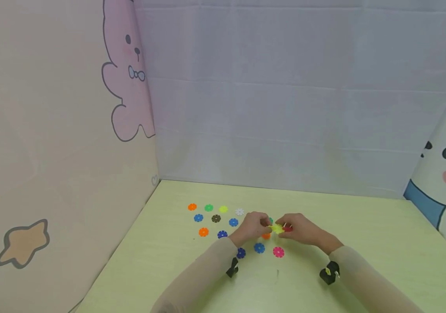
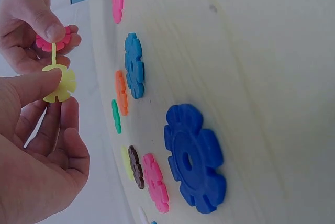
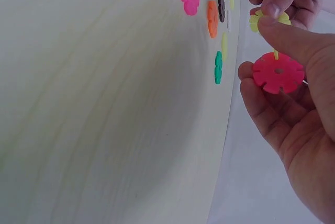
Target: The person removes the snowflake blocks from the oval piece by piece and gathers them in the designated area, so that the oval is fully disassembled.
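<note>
Over the table, both hands meet at a small joined group of notched, flower-shaped plastic discs. My left hand (image 1: 252,228) pinches a yellow disc (image 2: 67,85) between thumb and fingers. Opposite it, my right hand (image 1: 303,229) holds a pinkish-red disc (image 3: 278,75), its thumb laid over the group. A thin yellow piece (image 2: 54,54), seen edge-on, spans between the yellow disc and the red one. In the right wrist view, its end meets the red disc's upper rim. The thumbs hide part of where the pieces join.
Several loose flower discs lie flat on the pale table (image 1: 364,261), mostly left of and below the hands: an orange disc (image 1: 204,232), a blue disc (image 1: 259,248), a pink disc (image 1: 278,252). A white curtain (image 1: 285,108) hangs behind the table's far edge.
</note>
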Tool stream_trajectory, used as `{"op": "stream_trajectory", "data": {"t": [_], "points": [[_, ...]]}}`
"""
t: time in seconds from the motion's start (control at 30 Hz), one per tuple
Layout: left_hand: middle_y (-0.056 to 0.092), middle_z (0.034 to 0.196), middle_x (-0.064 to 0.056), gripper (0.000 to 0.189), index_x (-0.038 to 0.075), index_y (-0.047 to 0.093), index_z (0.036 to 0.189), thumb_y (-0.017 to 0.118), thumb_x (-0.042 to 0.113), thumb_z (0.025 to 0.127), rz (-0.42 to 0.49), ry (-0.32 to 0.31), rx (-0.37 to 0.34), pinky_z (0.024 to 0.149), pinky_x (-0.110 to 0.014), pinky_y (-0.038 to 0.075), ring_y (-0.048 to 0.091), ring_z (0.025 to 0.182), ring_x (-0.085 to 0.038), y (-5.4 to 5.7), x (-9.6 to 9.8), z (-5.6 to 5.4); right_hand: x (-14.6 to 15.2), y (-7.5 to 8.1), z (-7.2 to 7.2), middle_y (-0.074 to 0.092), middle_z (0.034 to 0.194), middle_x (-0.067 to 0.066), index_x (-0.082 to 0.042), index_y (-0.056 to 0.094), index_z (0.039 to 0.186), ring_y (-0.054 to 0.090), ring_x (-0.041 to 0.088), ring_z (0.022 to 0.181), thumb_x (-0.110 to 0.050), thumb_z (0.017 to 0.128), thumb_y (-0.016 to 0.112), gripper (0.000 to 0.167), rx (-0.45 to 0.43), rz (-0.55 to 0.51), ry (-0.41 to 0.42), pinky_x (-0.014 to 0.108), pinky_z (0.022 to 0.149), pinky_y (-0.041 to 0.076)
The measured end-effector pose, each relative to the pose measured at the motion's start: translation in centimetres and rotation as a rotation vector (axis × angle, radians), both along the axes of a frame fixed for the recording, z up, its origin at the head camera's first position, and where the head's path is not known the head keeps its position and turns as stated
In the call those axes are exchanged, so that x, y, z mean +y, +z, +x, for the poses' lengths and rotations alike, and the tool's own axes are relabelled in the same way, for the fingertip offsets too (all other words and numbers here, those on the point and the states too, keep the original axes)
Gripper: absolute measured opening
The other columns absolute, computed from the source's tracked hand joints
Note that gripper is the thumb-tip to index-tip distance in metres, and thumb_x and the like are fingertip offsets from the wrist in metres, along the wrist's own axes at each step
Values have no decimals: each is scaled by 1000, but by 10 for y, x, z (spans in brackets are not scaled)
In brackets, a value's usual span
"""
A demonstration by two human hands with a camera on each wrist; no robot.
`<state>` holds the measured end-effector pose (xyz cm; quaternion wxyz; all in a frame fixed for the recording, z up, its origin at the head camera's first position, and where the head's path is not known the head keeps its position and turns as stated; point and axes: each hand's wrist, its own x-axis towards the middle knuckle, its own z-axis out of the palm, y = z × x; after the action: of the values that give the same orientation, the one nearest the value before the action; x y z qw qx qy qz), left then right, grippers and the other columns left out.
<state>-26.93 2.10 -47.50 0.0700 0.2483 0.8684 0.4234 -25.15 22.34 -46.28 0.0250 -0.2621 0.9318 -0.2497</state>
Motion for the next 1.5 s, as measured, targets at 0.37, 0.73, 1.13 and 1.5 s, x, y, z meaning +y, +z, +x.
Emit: {"op": "stream_trajectory", "data": {"t": [0.37,0.73,1.13,1.5], "points": [[64,79,5,7,9,67,81,74,8,81,18,-12,31,68,-18,48,57,73,-5,0,0,1,-1,1,1,62,95,-6,-8,66,111,54,12,83,-18,80,77,35,1,0,-2,24,72,49],[66,84,2,5,9,69,86,70,5,84,21,-47,54,69,-17,47,56,74,-4,-1,2,0,-2,6,2,62,94,-5,-7,67,108,55,13,83,-16,80,76,31,5,-20,23,25,73,49],[63,79,6,6,12,67,85,69,6,85,-70,-6,136,63,-17,45,53,69,-5,2,4,1,0,8,2,62,94,-5,-7,66,109,55,13,83,-13,80,76,31,14,-11,18,27,73,50],[61,80,4,10,13,64,93,69,19,87,-43,11,25,58,-21,47,55,68,-8,7,-7,1,11,2,0,61,93,-5,-7,66,109,52,13,80,-15,81,75,31,-14,8,-33,27,70,49]]}}
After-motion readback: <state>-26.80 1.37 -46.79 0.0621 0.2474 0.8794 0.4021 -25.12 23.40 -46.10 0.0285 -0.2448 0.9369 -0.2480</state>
